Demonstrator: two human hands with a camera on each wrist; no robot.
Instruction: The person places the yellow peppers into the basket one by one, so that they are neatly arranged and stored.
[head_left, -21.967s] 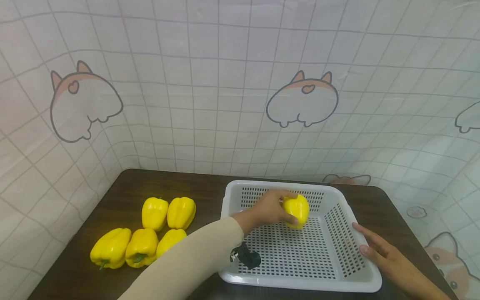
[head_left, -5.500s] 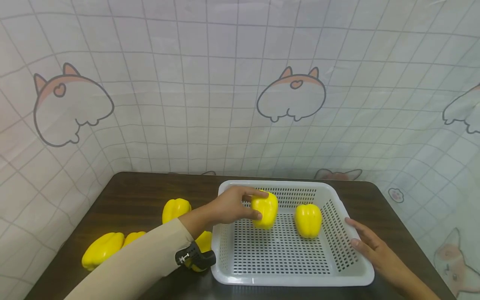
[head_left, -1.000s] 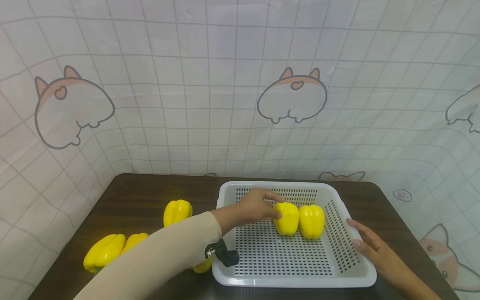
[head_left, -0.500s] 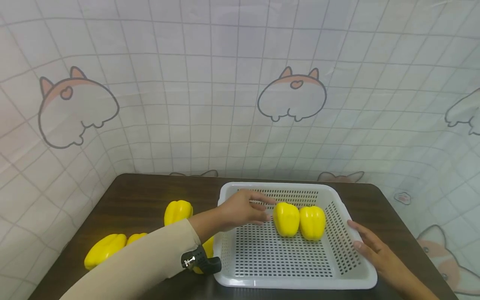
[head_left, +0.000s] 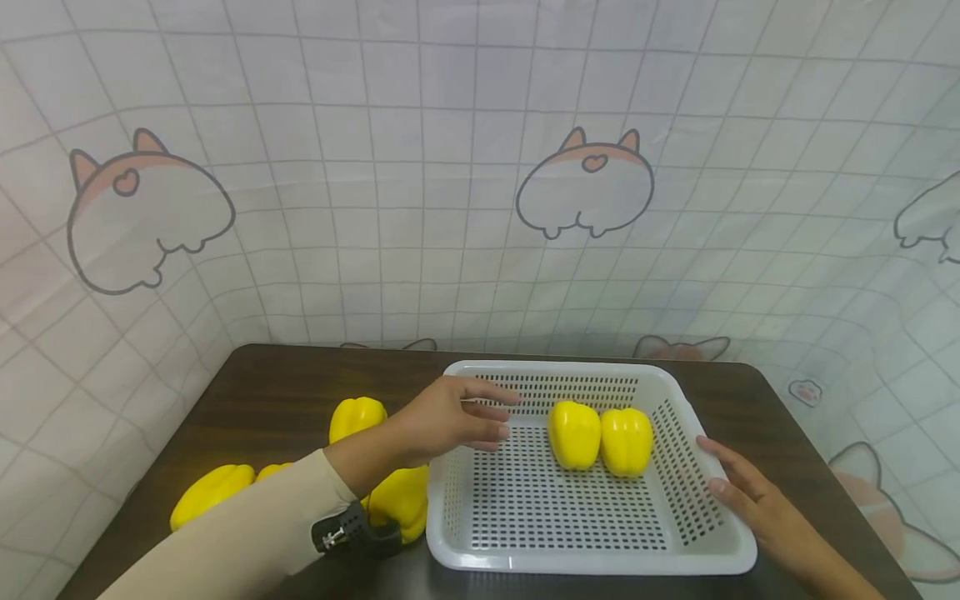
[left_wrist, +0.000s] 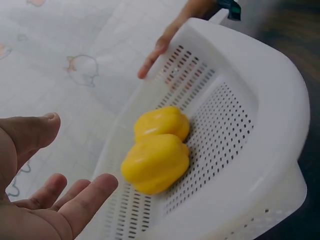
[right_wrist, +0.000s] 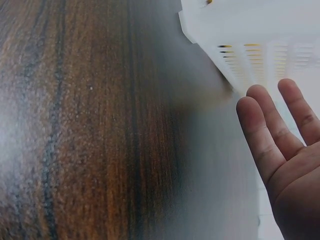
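Two yellow bell peppers [head_left: 574, 436] [left_wrist: 156, 164] lie side by side in the white slotted plastic basket [head_left: 585, 563]. My left hand [head_left: 442, 421] is over the basket's left side, fingers spread and holding nothing; in the left wrist view its fingers [left_wrist: 90, 202] point towards the peppers. At the basket's right rim rests my right hand [head_left: 757, 500], its fingers [right_wrist: 267, 135] fairly straight against the outer wall in the right wrist view. More yellow bell peppers [head_left: 402, 500] lie on the table left of the basket, partly hidden by my left arm.
The dark wood table [head_left: 285, 375] carries the basket and loose peppers. A pale grid-patterned cloth [head_left: 420, 208] with cartoon animals hangs behind and at both sides. A black camera mount [head_left: 348, 533] is strapped to my left wrist.
My left hand has let go of the second pepper, now beside the first in the basket, and drawn back to the left. The right hand stays at the rim.
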